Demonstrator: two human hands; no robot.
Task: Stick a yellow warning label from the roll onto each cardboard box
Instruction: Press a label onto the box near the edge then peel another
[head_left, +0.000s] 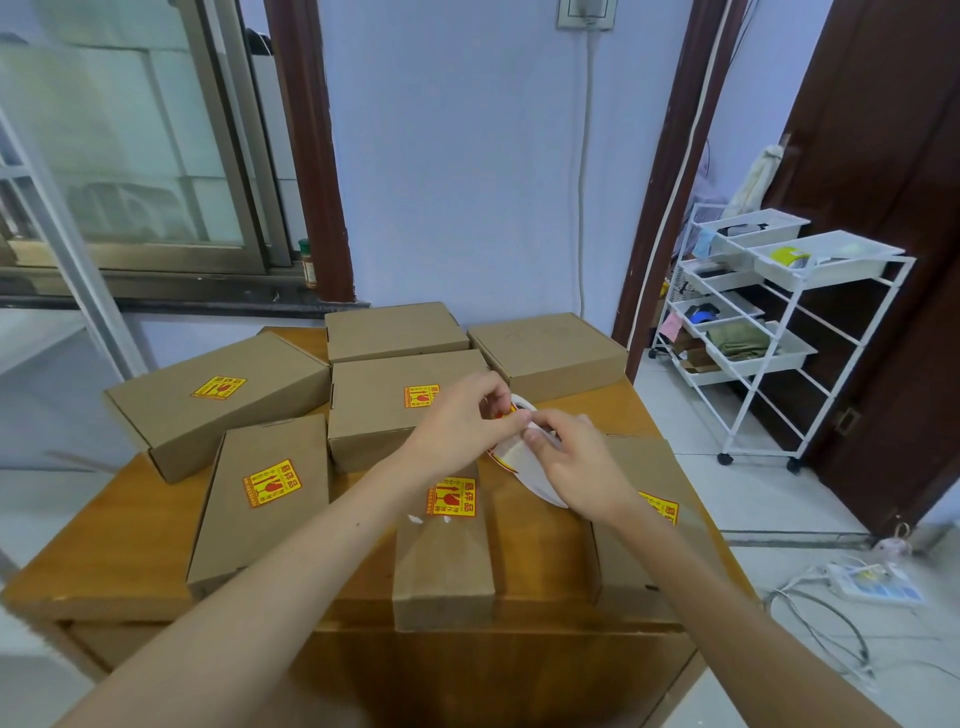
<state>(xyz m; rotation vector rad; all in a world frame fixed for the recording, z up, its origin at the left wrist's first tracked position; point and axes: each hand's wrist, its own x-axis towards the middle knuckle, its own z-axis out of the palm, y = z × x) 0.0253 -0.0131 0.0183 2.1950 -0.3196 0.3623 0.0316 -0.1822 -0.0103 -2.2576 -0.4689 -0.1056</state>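
Several brown cardboard boxes lie on a wooden table (119, 525). Yellow warning labels show on the left box (218, 387), the front-left box (271, 482), the middle box (422, 396), the front-middle box (453, 497) and the front-right box (660, 506). Two far boxes, one at the back middle (395, 330) and one at the back right (548, 348), show bare lids. Above the table's middle, my left hand (467, 421) and my right hand (571, 467) hold the label roll (519, 457) between them. Both pinch at a label's edge on its white backing strip. The roll is mostly hidden by my fingers.
A white wire cart (769, 332) with trays stands on the right by a dark door. A power strip (872, 582) and cables lie on the tiled floor at the right. A window and its sill are on the left, the wall behind the table.
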